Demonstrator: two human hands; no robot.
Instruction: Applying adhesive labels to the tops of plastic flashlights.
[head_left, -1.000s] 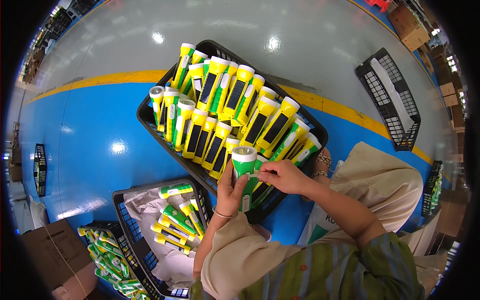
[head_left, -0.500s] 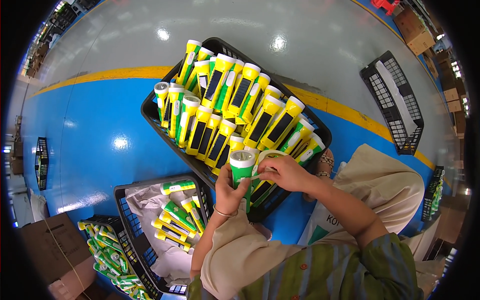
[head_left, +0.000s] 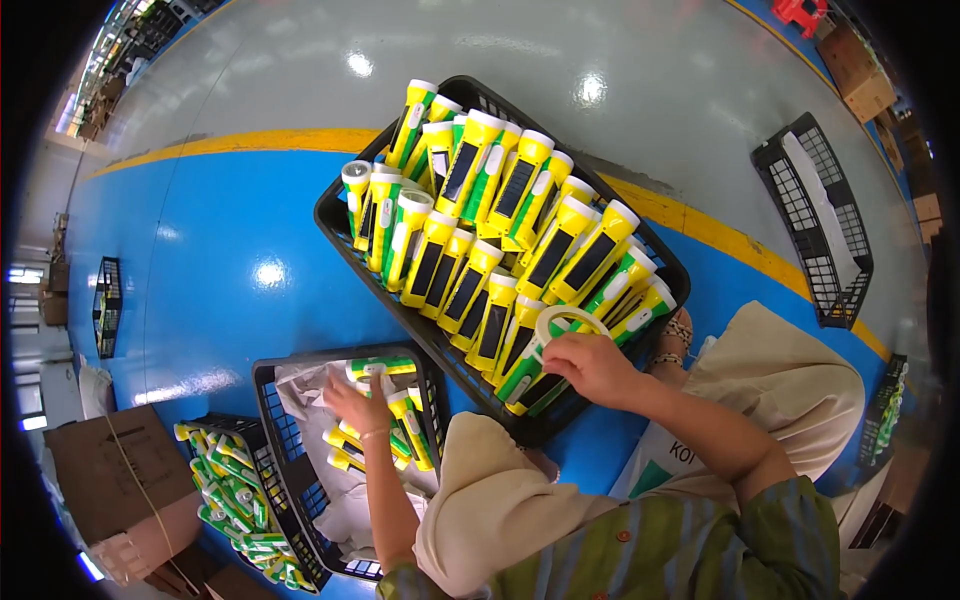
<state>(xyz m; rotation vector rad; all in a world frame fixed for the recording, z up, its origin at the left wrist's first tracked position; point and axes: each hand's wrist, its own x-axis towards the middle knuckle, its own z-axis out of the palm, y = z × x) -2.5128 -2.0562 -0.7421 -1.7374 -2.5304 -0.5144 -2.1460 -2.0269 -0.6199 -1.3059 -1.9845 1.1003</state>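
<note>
My left hand is over the paper-lined black crate at lower left, its fingers spread beside the flashlight at the far edge. The hand partly hides more yellow-and-green flashlights lying there. With closed fingers, my right hand holds a pale roll of tape, seen as a ring. It is just above the near right end of a large black crate. Yellow, green and white flashlights lean tightly together in that crate, several showing dark panels.
Left of the paper-lined crate, another black crate is heaped with green-and-white flashlights. Cardboard boxes stand at far left. A black crate with pale lining sits at right on the floor. My knees flank the near side of the large crate.
My left hand has moved left from the large crate to the paper-lined one, and the flashlight it held is no longer seen upright there. My right hand stays over the large crate with the tape.
</note>
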